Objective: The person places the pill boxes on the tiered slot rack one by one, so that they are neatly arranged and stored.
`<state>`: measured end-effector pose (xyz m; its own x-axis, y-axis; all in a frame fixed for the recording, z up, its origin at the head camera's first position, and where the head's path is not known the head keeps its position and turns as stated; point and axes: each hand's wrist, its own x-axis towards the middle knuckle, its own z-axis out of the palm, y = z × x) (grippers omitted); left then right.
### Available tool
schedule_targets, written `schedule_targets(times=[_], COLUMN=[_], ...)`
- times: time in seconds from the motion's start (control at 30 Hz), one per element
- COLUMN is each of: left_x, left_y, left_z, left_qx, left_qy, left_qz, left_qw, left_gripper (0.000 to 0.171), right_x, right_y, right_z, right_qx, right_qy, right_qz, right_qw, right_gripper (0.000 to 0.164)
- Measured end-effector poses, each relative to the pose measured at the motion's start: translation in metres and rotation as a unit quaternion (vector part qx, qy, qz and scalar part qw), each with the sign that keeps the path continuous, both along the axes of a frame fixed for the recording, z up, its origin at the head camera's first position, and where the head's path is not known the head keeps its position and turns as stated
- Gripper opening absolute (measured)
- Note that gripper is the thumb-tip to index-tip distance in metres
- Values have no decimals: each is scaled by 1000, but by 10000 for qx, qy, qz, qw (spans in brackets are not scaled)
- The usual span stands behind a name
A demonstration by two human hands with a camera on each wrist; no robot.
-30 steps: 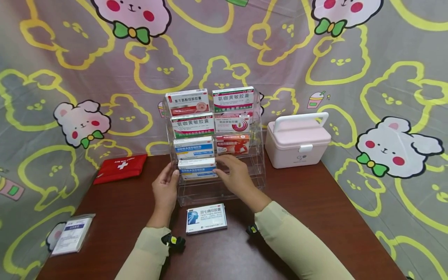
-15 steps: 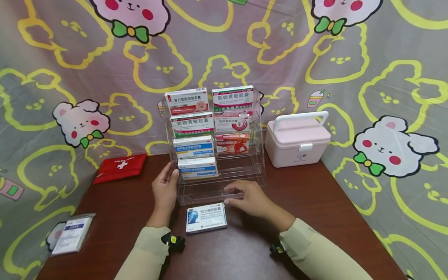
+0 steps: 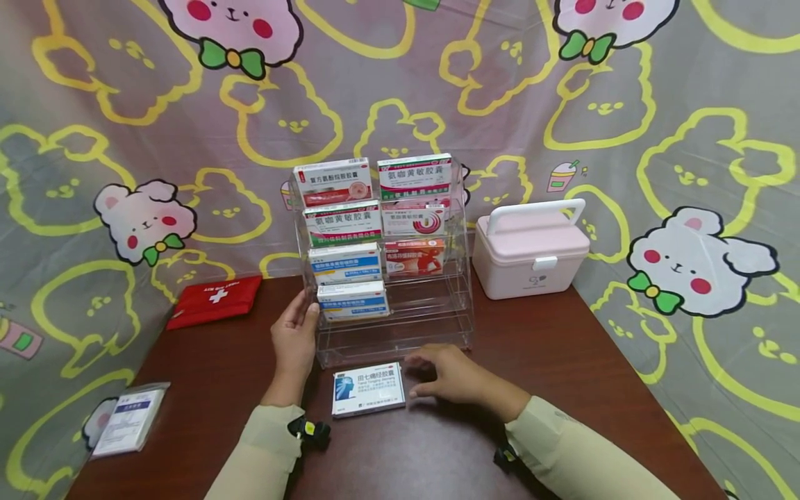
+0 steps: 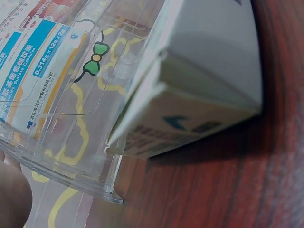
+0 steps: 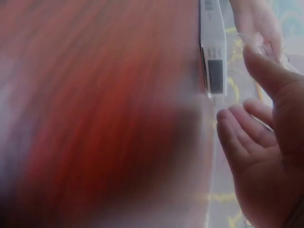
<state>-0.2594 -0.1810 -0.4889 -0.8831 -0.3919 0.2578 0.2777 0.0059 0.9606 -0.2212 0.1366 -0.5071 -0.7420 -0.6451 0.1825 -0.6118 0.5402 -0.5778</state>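
At the left side of a clear acrylic display rack (image 3: 400, 340), my left hand (image 3: 294, 347) grips its edge with the thumb toward the front. A fingertip of it and the rack's lower corner show in the left wrist view. My right hand (image 3: 453, 375) holds nothing, its thumb and fingers spread just right of a white-and-blue medicine box (image 3: 369, 390). This box lies flat on the table in front of the rack. In the right wrist view, the box's end (image 5: 214, 57) faces the gap between thumb and fingers. A blue-and-white capsule box (image 3: 353, 302) stands in the rack's left column.
More medicine boxes (image 3: 412, 221) fill the rack's upper tiers. A pink lidded case (image 3: 531, 257) stands right of the rack. To the left lie a red first aid pouch (image 3: 215, 300) and a bagged white pack (image 3: 130, 420). Patterned cloth (image 3: 387, 83) hangs behind the table (image 3: 562, 347).
My right hand has let go of the lower blue-and-white capsule box in the rack and come down toward me, beside the box on the table. My left hand has stayed at the rack.
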Motion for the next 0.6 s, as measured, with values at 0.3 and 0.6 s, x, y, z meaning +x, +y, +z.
schedule_targets(times=[0.3, 0.6], left_x=[0, 0], left_y=[-2, -1], left_z=[-1, -2], left_qx=[-142, -36], left_qy=[60, 171], left_qz=[-53, -82], left_qw=[9999, 9998], left_gripper=[47, 47], right_x=[0, 0], right_y=[-13, -17], right_z=[-1, 1], right_qx=[461, 627], right_qy=[-216, -321], right_qz=[119, 113], right_qw=[9986, 9975], right_gripper=[70, 70])
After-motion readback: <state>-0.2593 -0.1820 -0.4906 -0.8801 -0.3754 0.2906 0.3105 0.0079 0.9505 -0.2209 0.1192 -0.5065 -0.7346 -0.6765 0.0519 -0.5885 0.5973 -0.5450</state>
